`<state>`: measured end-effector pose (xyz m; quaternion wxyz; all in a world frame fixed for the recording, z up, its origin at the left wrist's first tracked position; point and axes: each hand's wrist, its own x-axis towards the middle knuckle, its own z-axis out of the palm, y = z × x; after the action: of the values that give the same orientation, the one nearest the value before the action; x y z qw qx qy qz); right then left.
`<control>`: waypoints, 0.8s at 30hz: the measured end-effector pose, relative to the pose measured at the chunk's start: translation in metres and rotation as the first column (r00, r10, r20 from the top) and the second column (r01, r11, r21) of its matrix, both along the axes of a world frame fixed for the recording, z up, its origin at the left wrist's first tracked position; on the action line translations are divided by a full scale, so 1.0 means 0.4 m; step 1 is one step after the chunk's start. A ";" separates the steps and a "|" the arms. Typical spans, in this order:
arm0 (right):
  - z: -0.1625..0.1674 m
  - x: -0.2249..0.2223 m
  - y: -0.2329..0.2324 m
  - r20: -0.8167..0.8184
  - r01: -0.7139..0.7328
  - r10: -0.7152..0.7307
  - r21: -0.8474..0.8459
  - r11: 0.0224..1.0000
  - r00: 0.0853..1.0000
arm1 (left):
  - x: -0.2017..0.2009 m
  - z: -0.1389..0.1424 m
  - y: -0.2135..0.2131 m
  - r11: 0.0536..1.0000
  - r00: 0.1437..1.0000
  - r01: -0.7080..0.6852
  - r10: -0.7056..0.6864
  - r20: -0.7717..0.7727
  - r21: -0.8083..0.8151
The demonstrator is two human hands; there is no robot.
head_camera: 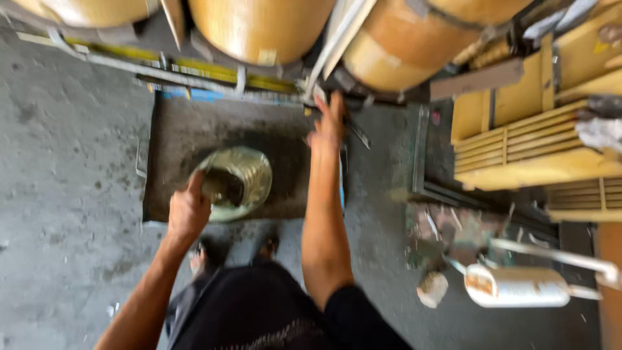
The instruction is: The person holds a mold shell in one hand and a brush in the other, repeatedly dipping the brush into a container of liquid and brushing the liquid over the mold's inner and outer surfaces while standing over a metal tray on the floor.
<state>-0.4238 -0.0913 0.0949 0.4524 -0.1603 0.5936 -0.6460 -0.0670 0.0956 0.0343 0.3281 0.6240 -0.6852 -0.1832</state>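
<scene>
A: What are the hands up to here?

B: Left hand (188,210) grips the rim of a clear bucket (236,181) with murky liquid in it, sitting in a dark tray (175,136) on the concrete floor (65,194). Right hand (328,124) is stretched out, fingers spread, up by a metal frame (324,71) under the big yellow drums (259,26).

A: Holding anything?

B: Too blurry, can't tell. Hands are well apart though.
</scene>
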 end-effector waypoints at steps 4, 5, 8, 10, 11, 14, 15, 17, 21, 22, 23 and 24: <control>0.029 -0.004 0.032 -0.094 0.105 -0.124 -0.184 0.977 0.988 | -0.006 0.015 -0.008 0.994 0.999 0.044 -0.046 0.020 0.098; 0.032 0.003 0.030 -0.091 0.162 -0.203 -0.330 0.930 0.975 | -0.007 0.016 -0.008 0.999 0.999 0.041 -0.041 -0.022 0.005; 0.029 0.024 0.024 -0.009 0.172 -0.173 -0.088 0.981 0.985 | -0.008 0.013 -0.014 0.996 0.994 0.048 -0.055 -0.098 -0.079; 0.026 0.039 0.021 -0.066 0.204 -0.206 -0.038 0.978 0.976 | -0.005 0.009 -0.019 0.994 0.986 0.111 -0.108 -0.128 0.013; 0.024 0.041 0.023 -0.098 0.267 -0.283 -0.153 0.952 0.954 | -0.003 0.008 -0.022 0.993 0.988 0.118 -0.119 -0.097 -0.022; 0.023 0.035 0.043 -0.140 0.323 -0.414 -0.427 0.845 0.899 | 0.000 0.015 -0.032 0.994 0.994 0.101 -0.103 -0.027 -0.052; 0.028 0.030 0.056 -0.156 0.307 -0.392 -0.394 0.866 0.907 | 0.003 0.019 -0.033 0.994 0.994 0.110 -0.110 -0.012 0.023; 0.042 0.019 0.077 -0.199 0.310 -0.399 -0.368 0.877 0.895 | -0.002 0.026 -0.034 0.985 0.986 0.164 -0.162 -0.043 0.058; 0.072 0.023 0.081 -0.207 0.280 -0.493 -0.613 0.739 0.845 | -0.011 0.030 -0.047 0.982 0.977 0.187 -0.185 -0.106 0.009; 0.083 0.032 0.083 -0.190 0.276 -0.526 -0.679 0.680 0.829 | -0.012 0.030 -0.050 0.980 0.980 0.186 -0.179 -0.090 0.072; 0.095 0.041 0.091 -0.253 0.260 -0.501 -0.618 0.742 0.827 | -0.015 0.030 -0.053 0.977 0.977 0.206 -0.203 -0.071 0.045; 0.109 0.054 0.108 -0.315 0.247 -0.475 -0.555 0.794 0.822 | -0.020 0.031 -0.059 0.973 0.971 0.232 -0.231 -0.057 0.013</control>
<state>-0.4023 -0.0480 0.1384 0.1150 -0.2914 0.5156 -0.7975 -0.0751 0.0719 0.0466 0.3171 0.5377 -0.7420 -0.2443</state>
